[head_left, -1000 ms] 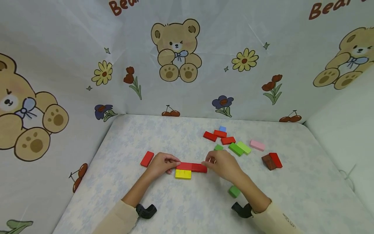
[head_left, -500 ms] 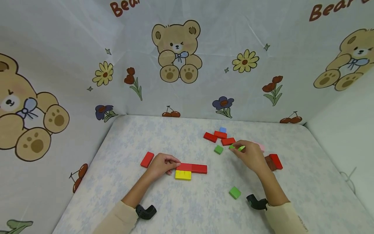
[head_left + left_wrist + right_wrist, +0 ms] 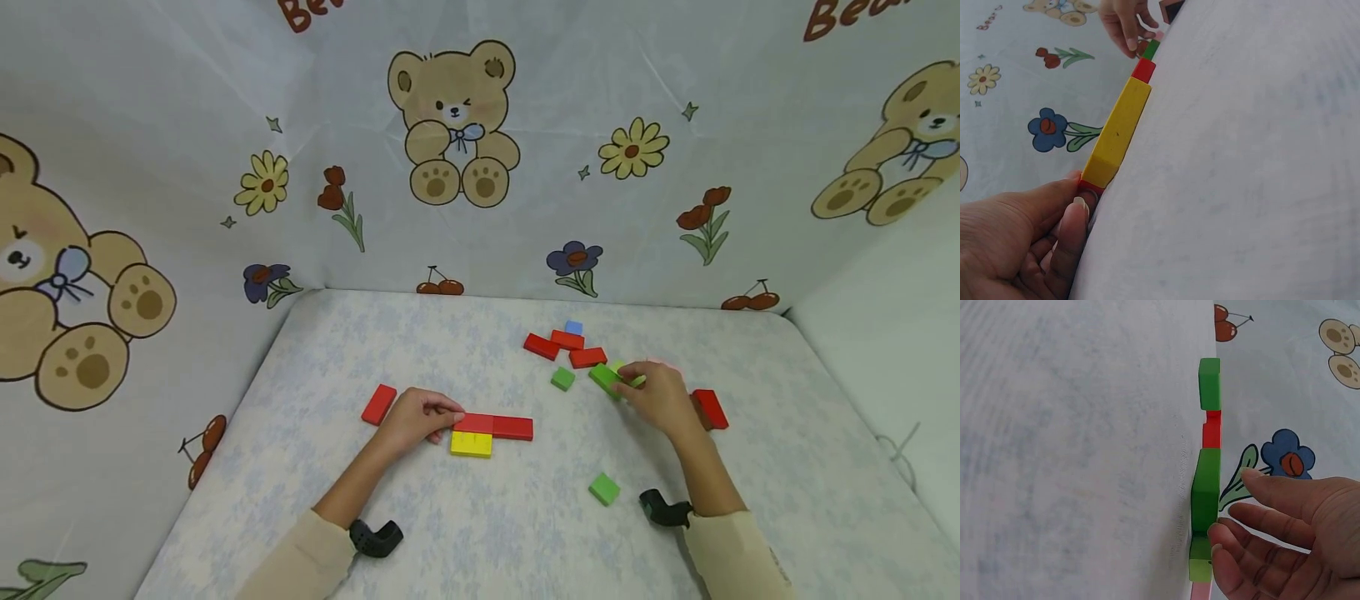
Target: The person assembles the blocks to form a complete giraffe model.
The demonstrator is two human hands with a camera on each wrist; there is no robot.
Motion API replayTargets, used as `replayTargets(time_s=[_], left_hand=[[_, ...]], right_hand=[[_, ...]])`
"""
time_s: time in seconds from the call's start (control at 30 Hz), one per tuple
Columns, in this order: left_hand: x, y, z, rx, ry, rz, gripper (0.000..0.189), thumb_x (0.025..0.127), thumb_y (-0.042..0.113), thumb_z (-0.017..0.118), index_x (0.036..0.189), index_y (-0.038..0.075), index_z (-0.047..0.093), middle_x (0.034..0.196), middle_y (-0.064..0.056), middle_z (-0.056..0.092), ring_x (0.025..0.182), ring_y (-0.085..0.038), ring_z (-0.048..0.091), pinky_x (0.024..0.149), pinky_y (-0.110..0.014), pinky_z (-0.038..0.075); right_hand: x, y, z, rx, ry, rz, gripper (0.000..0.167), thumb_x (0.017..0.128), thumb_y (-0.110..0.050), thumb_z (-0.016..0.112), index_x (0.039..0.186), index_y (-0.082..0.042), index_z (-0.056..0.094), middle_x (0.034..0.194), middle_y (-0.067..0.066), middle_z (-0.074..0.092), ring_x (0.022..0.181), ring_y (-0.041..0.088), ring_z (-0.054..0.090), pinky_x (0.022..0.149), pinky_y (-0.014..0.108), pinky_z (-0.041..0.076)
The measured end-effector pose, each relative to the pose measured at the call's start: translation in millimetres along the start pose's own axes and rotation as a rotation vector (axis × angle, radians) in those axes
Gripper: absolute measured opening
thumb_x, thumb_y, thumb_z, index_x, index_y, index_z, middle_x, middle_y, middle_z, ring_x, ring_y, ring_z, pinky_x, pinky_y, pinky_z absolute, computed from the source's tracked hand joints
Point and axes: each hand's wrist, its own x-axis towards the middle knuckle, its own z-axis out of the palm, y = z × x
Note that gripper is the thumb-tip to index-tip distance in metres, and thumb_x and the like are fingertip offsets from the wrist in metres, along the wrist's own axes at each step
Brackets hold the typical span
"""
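Observation:
My left hand (image 3: 420, 419) pinches the left end of a red block (image 3: 474, 422) between thumb and fingers. A second red block (image 3: 513, 428) continues the row to the right, end to end with it. A yellow block (image 3: 471, 445) lies against the near side of the left one. Over on the right, my right hand (image 3: 660, 396) hovers at a dark green block (image 3: 602, 377) and a light green block (image 3: 638, 381), which it partly covers. In the right wrist view its fingers are spread loosely, the fingertips beside the green blocks; contact is hard to tell.
Behind the green blocks lie several red blocks (image 3: 587, 357), a small blue one (image 3: 573, 327) and a small green one (image 3: 563, 378). A red block (image 3: 378, 404) lies left, another green block (image 3: 603, 489) nearer. Farther right, a red block (image 3: 710, 408) partly hides behind the right wrist.
My right hand has left the right end of the red row and moved right to the green blocks, its fingers now lower and nearer them. The left hand has stayed in place.

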Motion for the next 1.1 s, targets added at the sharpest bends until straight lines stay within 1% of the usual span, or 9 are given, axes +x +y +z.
replayTargets(time_s=[0.23, 0.4, 0.63, 0.73, 0.87, 0.97, 1.1], left_hand=[[0.3, 3.0, -0.9, 0.013, -0.005, -0.005, 0.017, 0.087, 0.028, 0.082, 0.098, 0.015, 0.081, 0.078, -0.001, 0.072, 0.054, -0.018, 0.061, 0.058, -0.032, 0.058], [-0.3, 3.9, -0.9, 0.012, -0.005, 0.009, 0.018, 0.088, 0.028, 0.082, 0.099, 0.015, 0.081, 0.079, -0.001, 0.072, 0.054, -0.017, 0.061, 0.057, -0.032, 0.058], [-0.1, 3.3, -0.5, 0.001, -0.009, 0.013, 0.018, 0.088, 0.028, 0.082, 0.099, 0.014, 0.081, 0.079, -0.001, 0.072, 0.055, -0.017, 0.061, 0.057, -0.031, 0.058], [-0.2, 2.5, -0.7, -0.004, -0.009, 0.018, 0.017, 0.088, 0.028, 0.081, 0.099, 0.014, 0.081, 0.078, -0.002, 0.072, 0.055, -0.018, 0.061, 0.056, -0.031, 0.058], [0.8, 1.0, -0.3, 0.000, -0.009, 0.017, 0.018, 0.088, 0.030, 0.081, 0.099, 0.016, 0.081, 0.079, -0.002, 0.072, 0.055, -0.018, 0.060, 0.057, -0.031, 0.058], [1.4, 0.2, 0.3, 0.007, -0.008, 0.014, 0.018, 0.087, 0.030, 0.082, 0.099, 0.016, 0.081, 0.080, -0.001, 0.072, 0.054, -0.018, 0.061, 0.057, -0.032, 0.058], [1.5, 1.6, 0.2, 0.003, -0.007, 0.008, 0.019, 0.087, 0.031, 0.082, 0.098, 0.016, 0.081, 0.077, -0.003, 0.071, 0.054, -0.018, 0.060, 0.057, -0.032, 0.058]], right_hand=[[1.8, -0.9, 2.9, -0.063, -0.077, 0.066, 0.041, 0.087, -0.020, 0.082, 0.117, 0.005, 0.072, 0.093, 0.012, 0.069, 0.085, 0.026, 0.059, 0.063, 0.030, 0.048], [0.6, -4.7, 4.2, -0.123, -0.072, 0.076, 0.046, 0.085, -0.025, 0.084, 0.117, 0.005, 0.071, 0.089, 0.010, 0.069, 0.081, 0.024, 0.058, 0.064, 0.033, 0.050], [-1.3, -7.8, 6.1, -0.155, -0.089, 0.105, 0.044, 0.084, -0.026, 0.085, 0.111, 0.006, 0.071, 0.090, 0.013, 0.071, 0.079, 0.024, 0.061, 0.066, 0.038, 0.055], [-1.9, -8.4, 6.4, -0.151, -0.089, 0.082, 0.040, 0.083, -0.023, 0.085, 0.106, 0.007, 0.072, 0.090, 0.014, 0.072, 0.078, 0.025, 0.064, 0.067, 0.040, 0.057], [-2.1, -10.4, 5.1, -0.126, -0.100, 0.049, 0.034, 0.083, -0.016, 0.084, 0.103, 0.008, 0.073, 0.084, 0.013, 0.071, 0.074, 0.023, 0.063, 0.063, 0.037, 0.056], [-2.7, -13.1, 3.5, -0.100, -0.120, 0.029, 0.030, 0.083, -0.014, 0.084, 0.103, 0.007, 0.074, 0.078, 0.008, 0.068, 0.068, 0.020, 0.058, 0.058, 0.032, 0.051], [-3.5, -19.7, 1.6, -0.073, -0.138, -0.026, 0.027, 0.084, -0.013, 0.082, 0.103, 0.005, 0.074, 0.073, 0.005, 0.063, 0.065, 0.019, 0.053, 0.055, 0.030, 0.046]])
